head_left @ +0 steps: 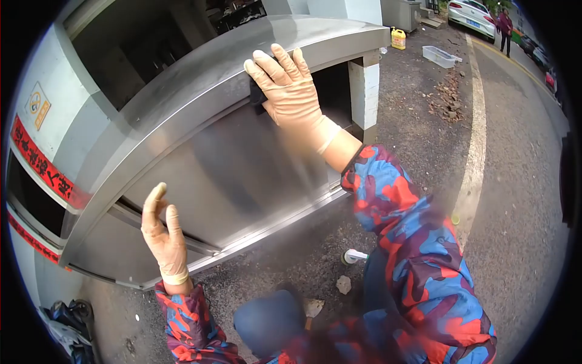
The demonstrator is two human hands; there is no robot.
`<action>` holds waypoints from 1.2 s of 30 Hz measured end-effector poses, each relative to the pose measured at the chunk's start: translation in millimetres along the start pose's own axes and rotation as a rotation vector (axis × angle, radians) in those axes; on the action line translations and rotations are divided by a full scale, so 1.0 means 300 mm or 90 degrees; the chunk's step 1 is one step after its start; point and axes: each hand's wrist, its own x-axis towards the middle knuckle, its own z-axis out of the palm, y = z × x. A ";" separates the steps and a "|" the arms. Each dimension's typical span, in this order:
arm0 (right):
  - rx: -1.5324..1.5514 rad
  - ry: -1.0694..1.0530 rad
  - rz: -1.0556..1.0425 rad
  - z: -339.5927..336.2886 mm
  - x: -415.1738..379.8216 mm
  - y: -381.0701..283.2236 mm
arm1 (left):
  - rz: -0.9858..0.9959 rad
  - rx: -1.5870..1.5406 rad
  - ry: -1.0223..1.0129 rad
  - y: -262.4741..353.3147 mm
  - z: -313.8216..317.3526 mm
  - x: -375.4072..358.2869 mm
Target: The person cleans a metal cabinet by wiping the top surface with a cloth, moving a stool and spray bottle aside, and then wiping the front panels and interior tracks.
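Observation:
My right hand [290,97], in a pale glove, presses against the upper front edge of a stainless steel cabinet [212,164]. A dark cloth [256,97] shows beneath its palm and thumb side, and its fingers lie over the metal rim. My left hand [163,233], gloved the same way, is raised at the lower left in front of the cabinet's sliding doors. Its fingers are apart and slightly curled, with nothing held. A white and green object [353,256] stands on the ground beside my leg.
A yellow jug [398,39] and a clear plastic bin [441,57] are on the ground beyond the cabinet, near rubble [448,100]. A person [505,30] and a white car [473,15] are farther off. A scooter [73,324] is at the lower left.

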 end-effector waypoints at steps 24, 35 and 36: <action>0.043 0.134 0.345 -0.111 -0.294 0.544 | 0.262 0.525 0.125 -0.094 0.082 0.515; 0.326 0.218 0.586 -0.057 -0.357 0.613 | 0.258 0.515 0.141 -0.086 0.096 0.510; 0.228 0.201 0.524 -0.071 -0.366 0.588 | 0.264 0.519 0.140 -0.087 0.097 0.511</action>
